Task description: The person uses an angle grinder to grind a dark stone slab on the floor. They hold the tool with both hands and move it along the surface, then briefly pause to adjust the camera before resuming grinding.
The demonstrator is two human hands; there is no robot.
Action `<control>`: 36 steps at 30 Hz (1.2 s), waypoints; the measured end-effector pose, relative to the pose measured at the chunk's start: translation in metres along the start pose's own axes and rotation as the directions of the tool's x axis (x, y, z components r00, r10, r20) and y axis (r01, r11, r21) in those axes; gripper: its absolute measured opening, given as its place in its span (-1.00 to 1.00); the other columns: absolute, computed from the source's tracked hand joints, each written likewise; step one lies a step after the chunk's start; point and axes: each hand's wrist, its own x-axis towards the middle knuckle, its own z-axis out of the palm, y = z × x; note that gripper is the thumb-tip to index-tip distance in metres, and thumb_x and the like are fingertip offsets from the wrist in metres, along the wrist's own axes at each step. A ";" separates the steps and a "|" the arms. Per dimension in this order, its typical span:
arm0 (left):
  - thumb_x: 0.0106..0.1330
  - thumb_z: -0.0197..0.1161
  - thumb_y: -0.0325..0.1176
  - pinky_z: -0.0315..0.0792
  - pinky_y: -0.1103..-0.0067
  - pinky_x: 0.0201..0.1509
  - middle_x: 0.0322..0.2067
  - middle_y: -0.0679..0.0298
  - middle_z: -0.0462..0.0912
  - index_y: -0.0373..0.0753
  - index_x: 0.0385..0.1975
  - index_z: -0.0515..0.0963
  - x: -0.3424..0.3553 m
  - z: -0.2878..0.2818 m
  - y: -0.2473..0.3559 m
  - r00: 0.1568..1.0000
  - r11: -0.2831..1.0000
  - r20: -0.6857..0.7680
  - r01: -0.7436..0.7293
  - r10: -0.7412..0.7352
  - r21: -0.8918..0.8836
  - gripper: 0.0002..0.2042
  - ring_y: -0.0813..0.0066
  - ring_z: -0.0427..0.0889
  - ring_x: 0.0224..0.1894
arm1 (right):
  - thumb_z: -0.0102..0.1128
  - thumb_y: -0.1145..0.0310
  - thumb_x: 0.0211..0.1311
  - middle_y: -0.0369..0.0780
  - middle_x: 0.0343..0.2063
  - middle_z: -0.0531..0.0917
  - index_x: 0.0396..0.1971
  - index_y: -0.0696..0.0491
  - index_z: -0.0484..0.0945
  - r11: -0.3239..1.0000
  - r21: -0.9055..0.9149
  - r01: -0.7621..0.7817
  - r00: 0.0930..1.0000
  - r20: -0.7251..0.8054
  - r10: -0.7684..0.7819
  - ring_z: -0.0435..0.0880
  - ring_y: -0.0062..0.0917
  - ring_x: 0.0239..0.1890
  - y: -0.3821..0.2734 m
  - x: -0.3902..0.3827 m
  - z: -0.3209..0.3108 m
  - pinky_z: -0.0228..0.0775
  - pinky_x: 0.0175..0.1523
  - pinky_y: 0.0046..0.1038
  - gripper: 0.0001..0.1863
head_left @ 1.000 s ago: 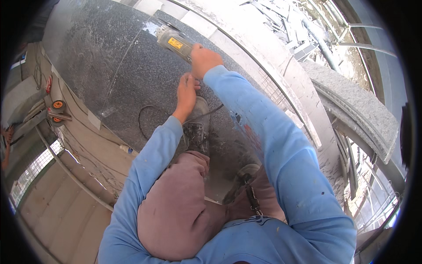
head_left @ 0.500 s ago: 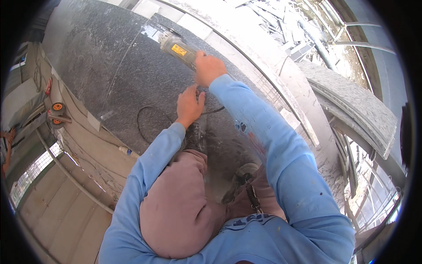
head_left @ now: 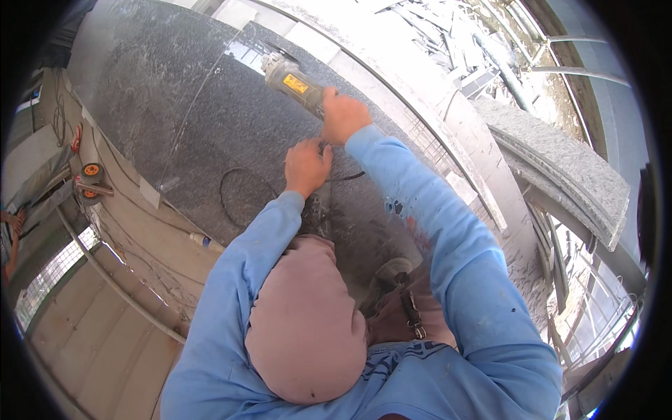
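My right hand (head_left: 345, 115) is wrapped round the rear body of an angle grinder (head_left: 294, 82), a dusty grey tool with a yellow label. Its disc (head_left: 281, 51) sits edge-on over the far right part of a dark stone slab (head_left: 150, 87), beside a pale, bright patch on the surface. Closer to me, my left hand (head_left: 306, 166) rests on the slab with its fingers laid forward and the thumb apart. A black cord (head_left: 241, 170) loops over the stone by that hand; part of it is hidden beneath the hand.
A thin pale line (head_left: 192, 105) crosses the slab. Grey stone pieces (head_left: 560, 161) are stacked on the right, with broken offcuts (head_left: 427, 28) beyond. Orange-hubbed wheels (head_left: 92, 171) stand at left. A dusty disc-shaped item (head_left: 392, 269) lies between my legs. Another person's hand (head_left: 14, 218) shows far left.
The grinder and my right hand have shifted slightly right and back toward me. My left hand has moved a little right, and my left knee has swung right.
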 end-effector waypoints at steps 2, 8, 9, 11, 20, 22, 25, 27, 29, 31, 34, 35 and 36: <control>0.41 0.18 -0.12 0.43 0.19 0.09 -0.12 0.05 0.72 -0.26 -0.05 0.65 0.002 0.001 0.000 1.000 1.000 -0.013 -0.005 0.006 0.010 -0.65 0.06 0.65 -0.01 | 0.48 0.40 -0.04 0.10 -0.28 0.73 0.07 0.38 0.37 1.000 -0.007 0.008 1.000 -0.002 -0.008 0.81 -0.11 -0.21 -0.001 0.004 0.000 0.69 -0.09 -0.23 -0.31; 0.40 0.17 -0.11 0.46 0.19 0.09 -0.13 0.04 0.71 -0.29 -0.05 0.65 0.001 0.003 -0.001 0.998 0.999 -0.047 -0.046 0.046 0.012 -0.63 0.05 0.65 -0.01 | 0.41 0.44 0.01 0.09 -0.25 0.74 0.11 0.39 0.36 1.000 0.004 -0.004 0.999 0.053 0.004 0.81 -0.13 -0.19 -0.009 0.015 -0.007 0.68 -0.09 -0.22 -0.34; 0.40 0.17 -0.11 0.46 0.19 0.08 -0.13 0.04 0.71 -0.29 -0.05 0.65 0.001 0.002 -0.001 0.998 0.998 -0.045 -0.051 0.052 0.020 -0.63 0.05 0.65 -0.01 | 0.40 0.44 0.02 0.09 -0.25 0.74 0.12 0.39 0.36 1.000 0.005 -0.008 0.998 0.057 0.007 0.81 -0.13 -0.19 -0.011 0.018 -0.008 0.68 -0.09 -0.22 -0.33; 0.40 0.17 -0.12 0.48 0.18 0.07 -0.13 0.04 0.71 -0.30 -0.04 0.64 0.002 0.002 -0.002 0.997 0.997 -0.021 -0.071 0.071 0.006 -0.63 0.05 0.65 -0.02 | 0.39 0.43 0.04 0.08 -0.25 0.74 0.15 0.40 0.34 1.000 0.009 -0.012 0.998 0.065 0.012 0.81 -0.13 -0.17 -0.015 0.023 -0.009 0.68 -0.09 -0.22 -0.32; 0.42 0.17 -0.18 0.51 0.15 -0.01 -0.20 0.05 0.68 -0.29 -0.05 0.63 0.003 0.001 -0.012 0.986 0.986 0.006 -0.169 0.169 -0.004 -0.68 0.00 0.64 -0.10 | 0.42 0.40 0.04 0.07 -0.23 0.75 0.18 0.40 0.33 1.000 0.000 0.020 0.999 0.032 -0.020 0.81 -0.15 -0.16 -0.027 0.049 -0.001 0.68 -0.05 -0.22 -0.28; 0.42 0.16 -0.18 0.51 0.16 -0.02 -0.22 0.05 0.67 -0.30 -0.06 0.63 0.003 0.003 -0.015 0.985 0.984 -0.002 -0.175 0.175 0.009 -0.68 0.00 0.64 -0.11 | 0.43 0.39 0.04 0.06 -0.22 0.75 0.17 0.38 0.34 1.000 -0.003 0.026 1.000 0.016 -0.026 0.81 -0.14 -0.16 -0.029 0.053 0.003 0.68 -0.05 -0.21 -0.28; 0.42 0.16 -0.17 0.51 0.16 -0.03 -0.23 0.05 0.67 -0.30 -0.07 0.63 0.005 0.001 -0.012 0.982 0.982 0.013 -0.187 0.187 0.023 -0.68 0.00 0.63 -0.11 | 0.44 0.39 0.04 0.05 -0.22 0.75 0.17 0.36 0.35 1.000 -0.005 0.013 1.000 0.009 -0.013 0.81 -0.14 -0.16 -0.029 0.057 0.004 0.68 -0.05 -0.22 -0.29; 0.42 0.16 -0.17 0.51 0.16 -0.03 -0.23 0.05 0.67 -0.29 -0.08 0.63 0.004 0.000 -0.011 0.981 0.981 0.025 -0.192 0.192 0.032 -0.68 0.00 0.63 -0.11 | 0.41 0.38 0.04 0.04 -0.20 0.75 0.12 0.31 0.38 1.000 -0.001 0.001 1.000 0.023 -0.001 0.80 -0.13 -0.14 -0.031 0.059 0.003 0.67 -0.03 -0.21 -0.35; 0.44 0.13 -0.14 0.50 0.16 -0.01 -0.22 0.09 0.67 -0.26 -0.12 0.62 0.006 -0.002 -0.011 0.977 0.977 0.084 -0.202 0.196 0.070 -0.70 0.04 0.63 -0.09 | 0.36 0.36 0.05 0.03 -0.19 0.75 0.02 0.23 0.41 1.000 0.000 -0.012 0.999 0.049 0.012 0.77 -0.09 -0.11 -0.033 0.060 0.001 0.62 0.02 -0.18 -0.46; 0.45 0.12 -0.12 0.50 0.16 0.02 -0.19 0.10 0.68 -0.23 -0.11 0.62 0.007 -0.003 -0.013 0.967 0.971 0.144 -0.224 0.211 0.080 -0.69 0.06 0.63 -0.06 | 0.36 0.36 0.05 0.04 -0.18 0.75 0.04 0.23 0.41 0.999 -0.010 -0.031 0.998 0.060 0.032 0.77 -0.09 -0.10 -0.036 0.058 -0.001 0.62 0.02 -0.19 -0.46; 0.46 0.11 -0.11 0.50 0.17 0.10 -0.12 0.10 0.69 -0.22 -0.04 0.62 0.012 -0.006 -0.016 0.945 0.965 0.213 -0.260 0.247 0.037 -0.67 0.08 0.63 0.01 | 0.35 0.37 0.06 0.04 -0.19 0.74 0.06 0.22 0.39 0.999 -0.006 -0.034 0.998 0.051 0.035 0.77 -0.09 -0.09 -0.030 0.050 -0.003 0.62 0.02 -0.19 -0.45; 0.46 0.11 -0.10 0.50 0.17 0.12 -0.09 0.10 0.69 -0.21 -0.01 0.62 0.013 -0.006 -0.018 0.942 0.966 0.223 -0.259 0.250 0.013 -0.66 0.08 0.63 0.04 | 0.35 0.38 0.06 0.05 -0.19 0.74 0.06 0.21 0.39 1.000 -0.001 -0.030 0.998 0.047 0.030 0.77 -0.09 -0.09 -0.029 0.045 -0.003 0.62 0.02 -0.19 -0.45; 0.46 0.11 -0.10 0.50 0.18 0.15 -0.06 0.10 0.70 -0.21 0.02 0.62 0.013 -0.006 -0.019 0.939 0.966 0.233 -0.258 0.253 -0.011 -0.65 0.09 0.63 0.07 | 0.35 0.38 0.06 0.05 -0.20 0.74 0.06 0.21 0.38 0.999 -0.001 -0.033 0.998 0.056 0.033 0.76 -0.09 -0.09 -0.027 0.041 -0.004 0.61 0.02 -0.18 -0.44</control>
